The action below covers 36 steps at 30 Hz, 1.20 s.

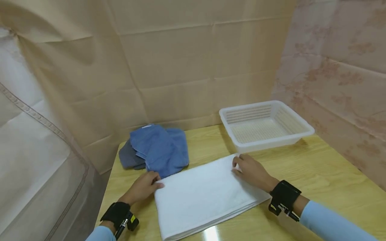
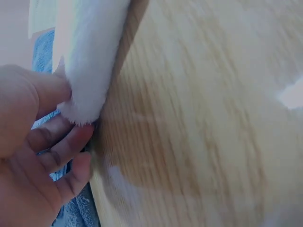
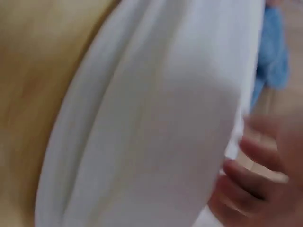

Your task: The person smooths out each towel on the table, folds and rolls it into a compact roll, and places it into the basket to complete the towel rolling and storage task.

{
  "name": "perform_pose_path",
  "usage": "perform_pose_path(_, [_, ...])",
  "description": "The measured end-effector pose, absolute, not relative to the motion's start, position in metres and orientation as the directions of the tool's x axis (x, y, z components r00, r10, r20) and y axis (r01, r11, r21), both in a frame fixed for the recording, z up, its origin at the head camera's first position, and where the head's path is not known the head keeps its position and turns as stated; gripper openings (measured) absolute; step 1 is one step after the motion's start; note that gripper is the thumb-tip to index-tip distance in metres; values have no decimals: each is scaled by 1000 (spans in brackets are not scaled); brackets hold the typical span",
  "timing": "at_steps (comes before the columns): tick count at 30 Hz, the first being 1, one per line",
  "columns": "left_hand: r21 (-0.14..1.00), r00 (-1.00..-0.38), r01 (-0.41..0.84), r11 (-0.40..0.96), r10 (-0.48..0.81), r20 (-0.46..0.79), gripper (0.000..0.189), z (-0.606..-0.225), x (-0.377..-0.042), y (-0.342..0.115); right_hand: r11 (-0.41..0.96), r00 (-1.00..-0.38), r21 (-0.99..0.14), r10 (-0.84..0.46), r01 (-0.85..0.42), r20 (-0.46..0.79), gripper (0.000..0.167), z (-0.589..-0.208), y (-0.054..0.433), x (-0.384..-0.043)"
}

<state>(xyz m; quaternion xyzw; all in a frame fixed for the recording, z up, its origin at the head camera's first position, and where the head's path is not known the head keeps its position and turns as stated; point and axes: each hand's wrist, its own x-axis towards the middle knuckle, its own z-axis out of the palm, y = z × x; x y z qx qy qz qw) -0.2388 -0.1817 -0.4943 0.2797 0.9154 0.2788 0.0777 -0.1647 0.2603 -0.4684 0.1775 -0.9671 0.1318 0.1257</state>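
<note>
A folded white towel point(image 1: 205, 197) lies on the table, its layers stacked along the near edge. At the towel's far left corner, my left hand point(image 1: 141, 188) pinches the edge; in the left wrist view the thumb point(image 2: 52, 92) is on one side of the fluffy white fold and the fingers on the other. My right hand point(image 1: 253, 172) is at the far right corner, fingers loosely bent and thumb apart from them, touching the towel's edge. In the right wrist view these fingers point(image 3: 246, 184) are blurred beside the edge, with nothing seen gripped.
Blue cloths point(image 1: 164, 147) lie in a loose pile at the back left, with a greyish-blue cloth point(image 1: 130, 157) partly under them. A white plastic basket point(image 1: 271, 137) with slotted walls stands at the back right. Beige fabric point(image 1: 181, 67) hangs behind the wooden table point(image 1: 313, 170).
</note>
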Motion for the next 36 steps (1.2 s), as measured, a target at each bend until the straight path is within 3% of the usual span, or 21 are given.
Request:
perform_pose_path(3, [524,-860,448,724,510,31,17,-495,-237,-181,840,-850,-174,-470,-513,237,28,-470,246,-156])
perform_pose_path(7, [476,-831,526,705,546,109,19,-495,-234,-180,838,-851,-163,-497,-522,170,37,-471,237,-151])
perform_pose_path(11, [348,-642,752,560,743,191,24,-493,-230,-179,862,-888,-225,-458,-455,39,36,-464,229,-153])
perform_pose_path(14, [371,-516,817,442,847,129,23,-488,-218,-179,865,-883,-229,-467,-447,-39,38,-462,221,-158])
perform_pose_path(18, [389,-462,831,397,883,88,27,-484,-192,-171,868,-868,-184,-485,-462,-109,42,-464,207,-177])
perform_pose_path(22, [324,-377,888,328,920,103,55,-484,-172,-142,881,-861,-145,-472,-451,-190,54,-463,199,-208])
perform_pose_path(27, [343,-258,907,244,966,-5,89,-487,-164,-92,865,-832,-174,-500,-470,-240,71,-461,198,-237])
perform_pose_path(31, [389,-210,892,230,973,-94,94,-491,-161,-66,835,-805,-207,-547,-509,-230,80,-468,196,-251])
perform_pose_path(36, [352,-232,900,259,965,-120,96,-496,-164,-48,822,-811,-147,-568,-550,-144,82,-477,200,-256])
